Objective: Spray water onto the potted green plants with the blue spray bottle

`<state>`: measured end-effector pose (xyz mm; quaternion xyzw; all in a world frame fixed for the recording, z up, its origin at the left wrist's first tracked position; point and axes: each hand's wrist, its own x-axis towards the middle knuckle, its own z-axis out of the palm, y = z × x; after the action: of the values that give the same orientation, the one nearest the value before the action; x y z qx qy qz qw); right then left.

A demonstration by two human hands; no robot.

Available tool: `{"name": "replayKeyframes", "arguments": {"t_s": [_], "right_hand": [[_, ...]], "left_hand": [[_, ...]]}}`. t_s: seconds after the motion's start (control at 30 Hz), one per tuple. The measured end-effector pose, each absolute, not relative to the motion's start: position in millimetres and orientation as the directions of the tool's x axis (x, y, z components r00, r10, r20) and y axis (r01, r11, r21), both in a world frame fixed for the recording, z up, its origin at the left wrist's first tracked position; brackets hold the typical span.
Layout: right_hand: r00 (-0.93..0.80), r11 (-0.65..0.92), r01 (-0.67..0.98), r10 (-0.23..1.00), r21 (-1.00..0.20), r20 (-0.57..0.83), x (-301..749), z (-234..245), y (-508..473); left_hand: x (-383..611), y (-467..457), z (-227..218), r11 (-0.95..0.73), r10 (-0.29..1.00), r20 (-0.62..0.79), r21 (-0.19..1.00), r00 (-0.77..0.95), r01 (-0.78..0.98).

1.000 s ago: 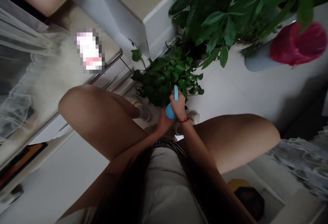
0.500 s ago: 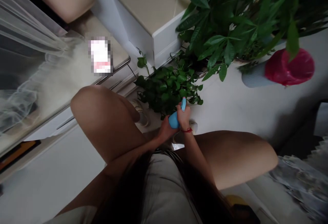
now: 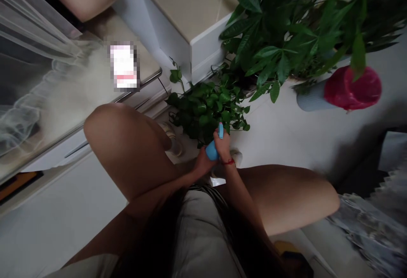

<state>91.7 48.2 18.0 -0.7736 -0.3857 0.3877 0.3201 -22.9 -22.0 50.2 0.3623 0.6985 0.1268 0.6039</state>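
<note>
A blue spray bottle (image 3: 212,151) is held between my two hands, low in front of my body. My left hand (image 3: 202,162) is wrapped round the bottle's body from the left. Round its upper part, just under the light-blue spray head, my right hand (image 3: 223,145) is closed; a red string bracelet circles that wrist. The nozzle points away from me toward a leafy green potted plant (image 3: 206,108), whose leaves are close in front of the hands. Its pot is hidden under the foliage.
Larger plants (image 3: 276,45) spread at the upper right, beside a bin with a pink-red liner (image 3: 352,89). A white cabinet (image 3: 187,19) stands behind the leafy plant. To the left is a countertop (image 3: 85,83) with a blurred-out bright object (image 3: 124,66) on it. My knees flank the hands.
Both hands and the spray bottle have shifted slightly left against the plant. The view has turned a little, and the bin appears further left. The grip on the bottle is the same.
</note>
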Motion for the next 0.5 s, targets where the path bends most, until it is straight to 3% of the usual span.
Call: {"name": "replayKeyframes", "arguments": {"t_s": [0.27,0.5], "right_hand": [[0.300,-0.383,0.435,0.915,-0.815,-0.270,80,12,55],[0.305,-0.331,0.472,0.931,-0.817,-0.201,78,9,60]], "left_hand": [[-31,-21,49,0.695,0.697,-0.717,0.667,-0.025,0.269],[-34,-17,45,0.663,0.723,-0.691,0.685,-0.020,0.301]]}}
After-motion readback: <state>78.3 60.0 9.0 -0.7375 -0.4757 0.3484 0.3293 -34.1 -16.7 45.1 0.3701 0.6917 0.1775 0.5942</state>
